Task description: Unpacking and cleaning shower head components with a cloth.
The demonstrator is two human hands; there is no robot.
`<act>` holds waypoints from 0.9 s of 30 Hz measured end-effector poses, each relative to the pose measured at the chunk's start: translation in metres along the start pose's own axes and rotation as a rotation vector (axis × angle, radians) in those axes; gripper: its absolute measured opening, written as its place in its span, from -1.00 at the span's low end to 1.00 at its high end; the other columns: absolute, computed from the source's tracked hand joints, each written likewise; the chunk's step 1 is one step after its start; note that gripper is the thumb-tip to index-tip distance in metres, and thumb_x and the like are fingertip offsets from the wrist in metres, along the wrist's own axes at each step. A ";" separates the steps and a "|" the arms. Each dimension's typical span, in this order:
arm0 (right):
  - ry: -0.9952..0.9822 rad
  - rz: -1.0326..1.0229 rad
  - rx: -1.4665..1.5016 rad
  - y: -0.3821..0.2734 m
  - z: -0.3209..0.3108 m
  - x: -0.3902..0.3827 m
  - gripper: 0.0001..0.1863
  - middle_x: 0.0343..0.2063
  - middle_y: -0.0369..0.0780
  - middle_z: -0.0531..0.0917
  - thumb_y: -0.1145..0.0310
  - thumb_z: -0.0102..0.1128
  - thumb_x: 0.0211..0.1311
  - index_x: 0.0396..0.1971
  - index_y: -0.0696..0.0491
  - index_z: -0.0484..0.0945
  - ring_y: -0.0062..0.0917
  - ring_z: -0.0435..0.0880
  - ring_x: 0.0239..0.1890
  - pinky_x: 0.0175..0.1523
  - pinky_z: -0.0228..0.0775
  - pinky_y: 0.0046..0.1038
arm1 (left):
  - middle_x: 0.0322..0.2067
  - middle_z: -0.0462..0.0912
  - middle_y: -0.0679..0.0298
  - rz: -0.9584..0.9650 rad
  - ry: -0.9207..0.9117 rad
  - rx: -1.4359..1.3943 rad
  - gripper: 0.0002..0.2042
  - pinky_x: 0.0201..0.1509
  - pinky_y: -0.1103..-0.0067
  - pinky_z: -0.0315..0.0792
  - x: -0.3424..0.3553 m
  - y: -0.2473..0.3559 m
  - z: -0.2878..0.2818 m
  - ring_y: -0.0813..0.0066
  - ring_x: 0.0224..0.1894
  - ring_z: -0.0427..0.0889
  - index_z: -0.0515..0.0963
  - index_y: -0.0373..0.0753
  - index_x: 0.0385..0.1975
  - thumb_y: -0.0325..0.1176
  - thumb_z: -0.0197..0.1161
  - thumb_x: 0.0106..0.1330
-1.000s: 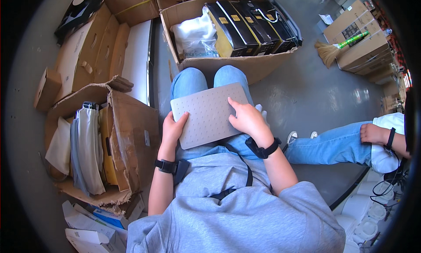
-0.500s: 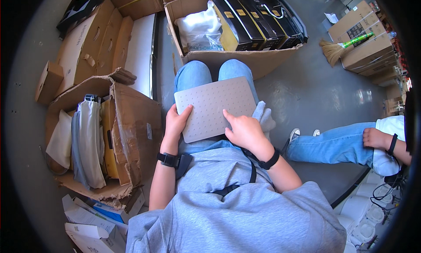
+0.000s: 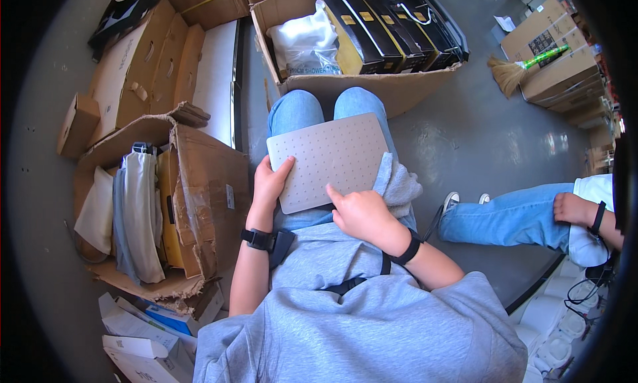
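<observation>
A flat grey dotted rectangular panel (image 3: 329, 159) lies on the person's lap, long axis running nine to three o'clock; the left hand (image 3: 268, 183) grips its edge, fingers together; the right hand (image 3: 359, 213) rests curled at its six o'clock edge; at twelve o'clock, an open cardboard box (image 3: 372, 91) holds upright black cartons (image 3: 392, 31).

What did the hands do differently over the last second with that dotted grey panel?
The right hand slid from the grey dotted panel's right edge down to its near edge, fingers now curled at that lower edge. The left hand kept its hold on the panel's left edge, and the panel stayed on the lap. The open cardboard boxes did not move.
</observation>
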State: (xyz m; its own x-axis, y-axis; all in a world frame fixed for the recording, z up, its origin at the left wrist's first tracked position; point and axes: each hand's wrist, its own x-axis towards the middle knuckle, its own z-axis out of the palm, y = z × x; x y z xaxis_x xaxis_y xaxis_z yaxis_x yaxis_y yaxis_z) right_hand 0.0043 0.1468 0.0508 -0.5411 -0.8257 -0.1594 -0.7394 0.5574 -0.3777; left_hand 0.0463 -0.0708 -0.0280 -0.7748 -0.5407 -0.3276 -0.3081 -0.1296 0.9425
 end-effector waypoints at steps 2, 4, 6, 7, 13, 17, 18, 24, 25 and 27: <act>-0.005 -0.038 -0.004 -0.001 0.003 -0.001 -0.56 -0.67 -0.11 0.63 0.28 0.18 0.06 -0.01 0.07 0.56 -0.24 0.66 -0.57 -0.43 0.51 -0.20 | -0.23 0.67 0.14 0.001 -0.003 -0.001 -0.60 -0.13 0.58 0.49 0.000 0.001 0.000 0.50 -0.22 0.64 0.50 -0.45 -0.08 -0.28 0.35 0.22; -0.013 -0.069 -0.007 -0.002 0.004 -0.001 -0.62 -0.66 -0.12 0.63 0.28 0.18 0.06 -0.07 0.03 0.60 -0.25 0.67 -0.56 -0.42 0.52 -0.21 | -0.23 0.67 0.14 -0.010 -0.006 -0.008 -0.61 -0.13 0.58 0.49 -0.001 0.002 0.000 0.50 -0.23 0.64 0.51 -0.45 -0.09 -0.28 0.35 0.22; -0.109 -0.239 0.085 0.000 0.002 0.001 -0.73 -0.60 -0.16 0.67 0.26 0.18 0.08 -0.19 -0.07 0.67 -0.27 0.68 -0.53 -0.38 0.54 -0.25 | -0.22 0.67 0.13 -0.015 0.013 0.040 -0.62 -0.14 0.58 0.49 -0.002 0.004 0.000 0.50 -0.23 0.64 0.51 -0.45 -0.09 -0.28 0.35 0.22; -0.062 -0.260 0.100 0.003 -0.001 0.001 -0.73 -0.60 -0.16 0.67 0.26 0.18 0.08 -0.19 -0.07 0.67 -0.27 0.68 -0.53 -0.38 0.54 -0.25 | -0.22 0.67 0.13 -0.011 0.027 0.078 -0.62 -0.14 0.59 0.49 -0.001 0.006 0.001 0.50 -0.23 0.64 0.51 -0.45 -0.10 -0.29 0.35 0.22; 0.336 0.073 0.496 0.061 -0.073 -0.009 -0.81 -0.49 -0.11 0.69 0.30 0.23 0.09 -0.30 -0.04 0.71 -0.37 0.69 -0.50 -0.34 0.50 -0.45 | -0.21 0.67 0.13 -0.022 0.023 0.043 -0.61 -0.11 0.57 0.49 -0.004 0.008 0.002 0.49 -0.22 0.64 0.51 -0.46 -0.10 -0.29 0.35 0.22; 0.679 0.323 0.332 0.102 -0.152 -0.018 -0.87 -0.62 -0.32 0.62 0.45 0.18 0.18 -0.33 0.07 0.70 -0.72 0.49 -0.59 -0.45 0.32 -0.61 | -0.20 0.67 0.12 -0.015 0.026 0.023 -0.60 -0.10 0.56 0.49 -0.003 0.006 0.001 0.47 -0.20 0.64 0.50 -0.47 -0.08 -0.28 0.36 0.21; 0.736 0.250 0.333 0.102 -0.170 -0.020 -0.87 -0.63 -0.35 0.58 0.45 0.18 0.18 -0.33 0.08 0.69 -0.76 0.44 -0.59 -0.46 0.27 -0.64 | -0.20 0.67 0.11 -0.004 0.021 0.024 -0.59 -0.09 0.56 0.49 -0.002 0.004 0.001 0.46 -0.20 0.64 0.50 -0.47 -0.08 -0.28 0.35 0.21; 0.714 -0.155 0.289 0.042 -0.254 -0.015 -0.83 -0.54 -0.39 0.57 0.40 0.15 0.22 -0.29 0.12 0.66 -0.80 0.41 -0.50 -0.37 0.22 -0.69 | -0.19 0.67 0.09 0.000 0.022 0.089 -0.56 -0.09 0.54 0.49 -0.001 0.001 0.000 0.43 -0.18 0.65 0.50 -0.47 -0.06 -0.25 0.34 0.20; 0.680 -0.229 0.273 0.030 -0.265 -0.014 -0.81 -0.50 -0.37 0.61 0.37 0.12 0.23 -0.29 0.12 0.66 -0.77 0.44 -0.47 -0.34 0.25 -0.68 | -0.19 0.67 0.09 0.019 0.012 0.073 -0.56 -0.09 0.54 0.49 -0.001 0.001 0.000 0.43 -0.18 0.65 0.49 -0.47 -0.06 -0.25 0.34 0.20; 0.747 -0.399 0.144 0.008 -0.283 -0.007 -0.80 -0.50 -0.41 0.56 0.34 0.11 0.25 -0.28 0.10 0.65 -0.84 0.33 -0.58 -0.46 0.10 -0.72 | -0.20 0.67 0.09 0.008 0.014 0.069 -0.56 -0.09 0.55 0.49 -0.001 0.000 0.000 0.43 -0.19 0.65 0.50 -0.48 -0.06 -0.25 0.34 0.21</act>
State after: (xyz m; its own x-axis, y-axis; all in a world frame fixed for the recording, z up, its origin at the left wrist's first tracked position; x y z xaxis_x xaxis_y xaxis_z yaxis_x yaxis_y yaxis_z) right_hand -0.1118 0.1813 0.3068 -0.4108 -0.6557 0.6335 -0.8997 0.1794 -0.3979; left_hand 0.0468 -0.0701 -0.0274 -0.7694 -0.5534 -0.3189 -0.3400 -0.0678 0.9380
